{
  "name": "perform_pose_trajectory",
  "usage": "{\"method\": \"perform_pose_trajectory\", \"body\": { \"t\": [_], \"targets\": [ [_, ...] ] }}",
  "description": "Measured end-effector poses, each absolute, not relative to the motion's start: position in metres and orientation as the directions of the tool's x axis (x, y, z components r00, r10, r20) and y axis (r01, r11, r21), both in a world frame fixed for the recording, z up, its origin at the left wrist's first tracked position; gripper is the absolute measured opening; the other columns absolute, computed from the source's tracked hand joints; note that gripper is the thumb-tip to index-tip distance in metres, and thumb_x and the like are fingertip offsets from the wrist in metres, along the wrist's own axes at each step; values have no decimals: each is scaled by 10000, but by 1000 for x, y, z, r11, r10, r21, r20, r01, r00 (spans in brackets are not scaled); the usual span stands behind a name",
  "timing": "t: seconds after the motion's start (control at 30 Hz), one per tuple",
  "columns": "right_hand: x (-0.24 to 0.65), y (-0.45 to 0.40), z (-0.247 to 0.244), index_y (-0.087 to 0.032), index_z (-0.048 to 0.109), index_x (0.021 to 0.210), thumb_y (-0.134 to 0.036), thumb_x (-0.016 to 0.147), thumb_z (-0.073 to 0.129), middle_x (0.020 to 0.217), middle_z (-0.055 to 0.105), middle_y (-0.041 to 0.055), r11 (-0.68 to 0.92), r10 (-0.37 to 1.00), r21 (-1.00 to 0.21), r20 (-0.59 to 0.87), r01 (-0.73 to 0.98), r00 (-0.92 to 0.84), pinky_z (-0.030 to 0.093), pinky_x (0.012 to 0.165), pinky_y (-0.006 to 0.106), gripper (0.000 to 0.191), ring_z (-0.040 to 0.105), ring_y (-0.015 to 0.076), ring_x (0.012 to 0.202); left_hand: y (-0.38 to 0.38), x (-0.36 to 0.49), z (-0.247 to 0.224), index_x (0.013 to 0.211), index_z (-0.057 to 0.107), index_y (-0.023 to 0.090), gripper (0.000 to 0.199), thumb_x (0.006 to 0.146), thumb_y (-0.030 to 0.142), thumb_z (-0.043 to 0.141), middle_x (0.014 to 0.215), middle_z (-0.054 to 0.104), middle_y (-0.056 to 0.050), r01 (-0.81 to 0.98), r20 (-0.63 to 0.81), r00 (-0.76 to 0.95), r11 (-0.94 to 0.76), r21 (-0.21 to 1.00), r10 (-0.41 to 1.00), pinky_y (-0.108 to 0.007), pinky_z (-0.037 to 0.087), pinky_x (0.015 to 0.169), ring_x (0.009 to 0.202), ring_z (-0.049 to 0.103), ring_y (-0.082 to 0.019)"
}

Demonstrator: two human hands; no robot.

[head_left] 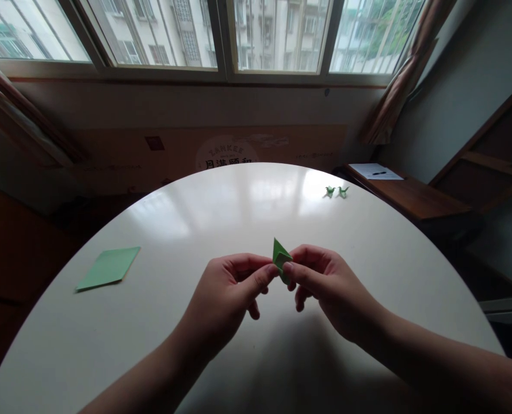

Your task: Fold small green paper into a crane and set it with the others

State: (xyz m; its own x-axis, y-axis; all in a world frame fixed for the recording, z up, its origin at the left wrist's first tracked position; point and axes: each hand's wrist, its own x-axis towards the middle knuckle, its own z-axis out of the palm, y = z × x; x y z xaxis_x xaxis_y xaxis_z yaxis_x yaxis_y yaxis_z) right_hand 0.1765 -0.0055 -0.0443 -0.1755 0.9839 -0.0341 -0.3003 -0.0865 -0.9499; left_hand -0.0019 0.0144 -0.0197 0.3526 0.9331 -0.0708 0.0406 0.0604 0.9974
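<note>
Head view: two bare hands meet over a round white table (187, 322), lifted off its surface.
Left hand (229, 292): closed in a pinch, thumb and fingertips on the lower left side of the folded green paper (280, 250); lower fingers curled under, loose.
Right hand (331, 283): pinching the same piece from the right, thumb across the front, index behind; lower fingers bent.
Folded green paper: between the fingertips, point up. Thumbs hide the lower part, so can't read every fold. Two-sided pinch probably keeps the layers pressed and the piece steady; it's too small for a fuller grip.
Green sheets (108, 268): flat on the table's left side, apart from the left hand; likely parked there to leave working room.
Green figures (343, 192): two, small, birdlike, side by side near the far right edge; probably put there out of elbow range.
Side table (437, 198): brown, beyond the right edge, carrying white paper (362, 171) with a dark pen (379, 173) on it.
Window (277, 34): straight ahead, likely the main light.
</note>
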Motion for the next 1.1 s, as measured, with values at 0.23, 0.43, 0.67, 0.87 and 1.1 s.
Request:
{"method": "perform_pose_trajectory", "body": {
  "t": [0.23, 0.43, 0.67, 0.87, 1.1],
  "targets": [
    [177, -8, -45, -193, 673, 816, -277, 809, 792, 725, 617, -7, 40, 984, -977, 75, -212, -164, 466, 473, 200, 146, 569, 135, 651, 7, 2, -18, 899, 832, 190, 123, 818, 230, 749, 607, 681, -15, 8, 30, 351, -35, 999, 936, -182, 512, 457, 554, 565, -120],
    [176, -10, -47, -200, 654, 813, -265, 829, 779, 730, 611, -15, 71, 983, -977, 103, -200, -153, 463, 472, 206, 142, 555, 126, 627, 7, 2, -18, 895, 834, 200, 135, 837, 200, 712, 617, 682, -11, 0, 72, 362, -77, 997, 930, -182, 536, 465, 557, 574, -120],
    [176, -10, -45, -196, 647, 793, -241, 817, 788, 726, 608, -12, 144, 981, -979, 160, -143, -106, 431, 478, 206, 150, 545, 129, 642, 2, 1, -21, 966, 828, 242, 191, 883, 194, 662, 714, 711, -7, 59, 186, 363, -222, 973, 913, -175, 552, 493, 590, 604, -117],
    [175, -12, -44, -199, 633, 781, -280, 849, 754, 716, 589, -16, 160, 980, -981, 172, -112, -101, 401, 452, 205, 160, 488, 110, 587, -5, -1, -21, 1071, 802, 273, 240, 936, 235, 607, 828, 734, -26, 191, 253, 374, -340, 921, 893, -198, 568, 523, 639, 663, -142],
    [176, -13, -42, -198, 629, 760, -325, 852, 750, 692, 571, -19, 157, 982, -985, 163, -68, -92, 386, 446, 213, 198, 478, 103, 564, -4, 0, -19, 1046, 807, 289, 223, 925, 232, 629, 816, 746, -9, 216, 256, 366, -349, 912, 895, -197, 549, 513, 574, 648, -125]
  ]
}}
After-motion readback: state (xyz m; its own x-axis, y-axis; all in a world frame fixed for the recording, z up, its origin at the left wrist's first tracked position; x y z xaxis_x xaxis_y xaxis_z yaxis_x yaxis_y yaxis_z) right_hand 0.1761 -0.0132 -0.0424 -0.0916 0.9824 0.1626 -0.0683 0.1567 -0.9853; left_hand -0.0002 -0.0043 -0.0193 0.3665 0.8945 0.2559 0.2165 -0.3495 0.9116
